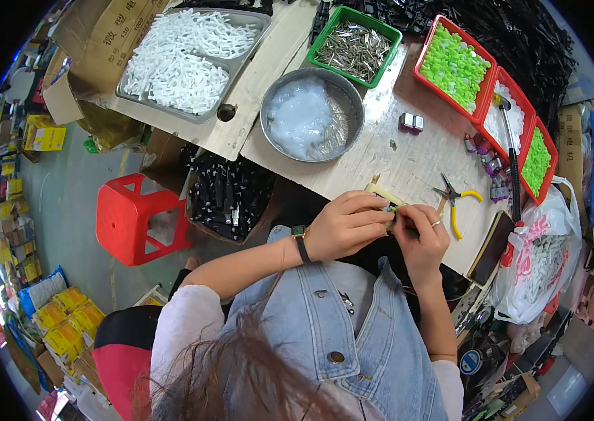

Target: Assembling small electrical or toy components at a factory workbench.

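Note:
At the table's front edge my two hands meet over a small pale yellow piece (379, 191). My left hand (350, 224), with a watch on its wrist, curls its fingers over this piece and covers most of it. A bit of green shows between the fingertips. Close beside it, my right hand (420, 235) is closed in a pinch at the same spot; what its fingertips hold is too small and covered to tell. Yellow-handled pliers (453, 198) lie with jaws apart just right of my right hand. Two small silver-and-purple motors (411, 123) stand farther up the table.
A round metal bowl (267, 116) holds a whitish, jelly-like mass. Around it are a grey tray (221, 105) of white parts, a green tray (397, 43) of metal pins and red trays (481, 116) of green and white pieces. A red stool (118, 221) stands at left.

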Demonstrator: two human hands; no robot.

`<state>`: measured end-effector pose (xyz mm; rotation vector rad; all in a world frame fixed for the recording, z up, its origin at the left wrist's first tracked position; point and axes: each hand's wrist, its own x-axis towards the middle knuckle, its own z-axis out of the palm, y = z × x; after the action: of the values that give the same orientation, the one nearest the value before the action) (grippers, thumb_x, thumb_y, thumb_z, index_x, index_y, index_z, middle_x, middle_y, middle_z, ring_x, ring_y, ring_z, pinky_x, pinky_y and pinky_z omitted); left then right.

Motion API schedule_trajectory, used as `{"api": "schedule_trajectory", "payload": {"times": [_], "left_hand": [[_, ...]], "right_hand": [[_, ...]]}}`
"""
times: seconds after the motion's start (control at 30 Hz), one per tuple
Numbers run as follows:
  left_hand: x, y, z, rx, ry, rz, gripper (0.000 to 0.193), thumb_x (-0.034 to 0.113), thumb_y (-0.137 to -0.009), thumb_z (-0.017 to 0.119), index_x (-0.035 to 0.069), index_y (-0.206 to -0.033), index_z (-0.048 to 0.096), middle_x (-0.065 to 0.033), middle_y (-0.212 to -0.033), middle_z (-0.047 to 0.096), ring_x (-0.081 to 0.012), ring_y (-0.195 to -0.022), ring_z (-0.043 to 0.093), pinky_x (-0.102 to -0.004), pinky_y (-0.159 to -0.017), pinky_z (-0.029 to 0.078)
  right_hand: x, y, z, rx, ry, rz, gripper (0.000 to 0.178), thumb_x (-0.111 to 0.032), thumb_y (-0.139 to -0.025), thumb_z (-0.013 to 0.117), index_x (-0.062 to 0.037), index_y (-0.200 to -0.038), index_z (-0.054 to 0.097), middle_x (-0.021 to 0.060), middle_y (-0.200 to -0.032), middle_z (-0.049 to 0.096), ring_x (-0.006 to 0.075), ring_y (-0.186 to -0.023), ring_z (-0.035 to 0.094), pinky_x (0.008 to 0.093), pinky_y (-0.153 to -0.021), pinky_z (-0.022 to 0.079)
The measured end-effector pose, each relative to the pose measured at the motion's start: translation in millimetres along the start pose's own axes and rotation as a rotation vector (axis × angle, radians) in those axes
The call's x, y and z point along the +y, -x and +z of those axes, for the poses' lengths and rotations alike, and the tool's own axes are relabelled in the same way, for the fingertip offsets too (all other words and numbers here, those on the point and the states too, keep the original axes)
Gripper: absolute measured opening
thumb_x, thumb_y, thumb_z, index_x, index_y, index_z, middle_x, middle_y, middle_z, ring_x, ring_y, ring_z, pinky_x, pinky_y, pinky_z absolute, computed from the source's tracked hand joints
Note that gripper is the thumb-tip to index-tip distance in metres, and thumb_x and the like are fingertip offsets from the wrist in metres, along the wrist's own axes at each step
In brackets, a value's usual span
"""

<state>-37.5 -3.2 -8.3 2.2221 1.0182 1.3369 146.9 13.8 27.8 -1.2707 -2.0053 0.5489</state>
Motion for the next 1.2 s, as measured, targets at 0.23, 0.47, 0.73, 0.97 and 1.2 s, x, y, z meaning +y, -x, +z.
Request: {"api": "schedule_trajectory", "payload": {"times": [0.23,0.47,0.73,0.97,1.2], "left_hand": [[9,-12,-9,-0.178,-0.16,0.025,0.015,0.011,-0.075,0.068,0.007,-0.09,0.066,-0.0023,-0.105,0.067,-0.0207,-0.106,0.06,-0.0377,-0.096,0.045],[11,-19,-11,-0.244,-0.183,0.003,0.016,0.01,-0.076,0.069,0.006,-0.091,0.064,-0.0029,-0.103,0.066,-0.0218,-0.104,0.059,-0.0379,-0.093,0.045],[14,-21,-6,-0.208,-0.102,-0.063,0.017,0.009,-0.075,0.074,0.007,-0.088,0.062,-0.0021,-0.104,0.066,-0.0235,-0.106,0.058,-0.0412,-0.093,0.044],[12,-12,-7,-0.178,-0.052,-0.071,0.017,0.008,-0.075,0.073,0.007,-0.088,0.063,-0.0021,-0.108,0.066,-0.0237,-0.111,0.057,-0.0421,-0.097,0.044],[9,-1,1,-0.149,-0.144,0.003,0.017,0.008,-0.076,0.066,0.006,-0.092,0.063,-0.0047,-0.11,0.064,-0.0241,-0.112,0.056,-0.0422,-0.103,0.041]], "right_hand": [[-3,8,3,0.049,0.026,0.023,0.022,0.007,-0.071,0.074,-0.0007,-0.09,0.067,0.0109,-0.085,0.064,0.0226,-0.071,0.064,0.0296,-0.061,0.052],[41,20,-92,0.462,0.392,0.464,0.016,-0.008,-0.085,0.067,0.0005,-0.098,0.065,0.009,-0.088,0.064,0.0172,-0.077,0.059,0.0293,-0.071,0.048],[104,74,-131,0.293,0.741,0.647,0.073,-0.037,-0.072,0.081,0.0082,-0.118,0.046,0.0258,-0.112,0.057,0.0398,-0.108,0.055,0.0453,-0.093,0.043],[114,64,-118,0.402,0.66,0.809,0.076,-0.041,-0.065,0.084,0.0003,-0.118,0.049,0.0173,-0.115,0.059,0.036,-0.109,0.055,0.0449,-0.092,0.042],[107,53,-113,0.36,0.762,0.69,0.077,-0.042,-0.069,0.081,0.0023,-0.123,0.048,0.0183,-0.118,0.058,0.0334,-0.113,0.052,0.0463,-0.099,0.038]]}}
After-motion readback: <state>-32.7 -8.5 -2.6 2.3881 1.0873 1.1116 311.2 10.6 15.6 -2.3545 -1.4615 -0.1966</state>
